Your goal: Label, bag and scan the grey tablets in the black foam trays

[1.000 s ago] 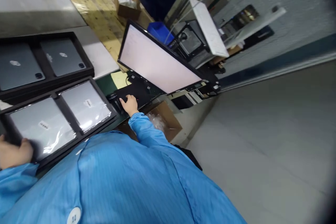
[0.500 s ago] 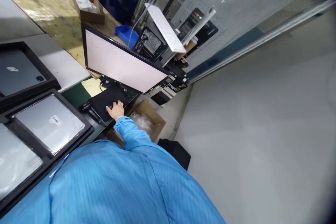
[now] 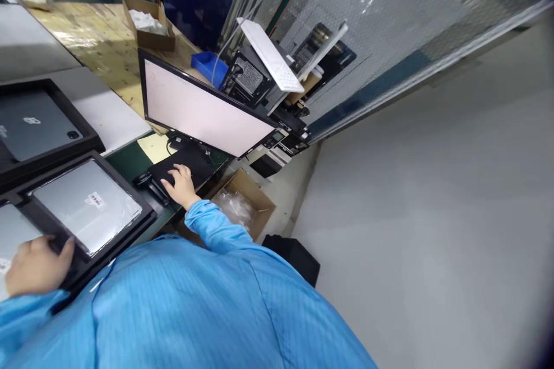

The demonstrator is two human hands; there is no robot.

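My left hand [image 3: 38, 265] is at the lower left, over the black tray [image 3: 147, 216] beside a silver, film-wrapped tablet [image 3: 12, 230]. Its thumb and fingers are apart, slightly blurred, with nothing visible gripped. A second wrapped tablet [image 3: 93, 202] with a barcode label lies in the neighbouring recess. My right hand [image 3: 180, 185] is over the near-left part of a black mouse pad [image 3: 197, 164], thumb and fingers spread. I cannot make out a mouse under it against the dark pad. Just left of it lies a black handheld scanner [image 3: 151, 187].
A monitor [image 3: 203, 106] stands behind the pad, near yellow paper [image 3: 153, 147]. Another black tray [image 3: 89, 138] holds a dark tablet [image 3: 37, 121] at left. A carton [image 3: 262, 204] with clear plastic sits below the table edge. Blue bin [image 3: 208, 63] and white keyboard [image 3: 270, 57] are farther back.
My left hand has come into view over the tray at the lower left. My right hand has shifted left across the pad, nearer the scanner. The view has tilted slightly.
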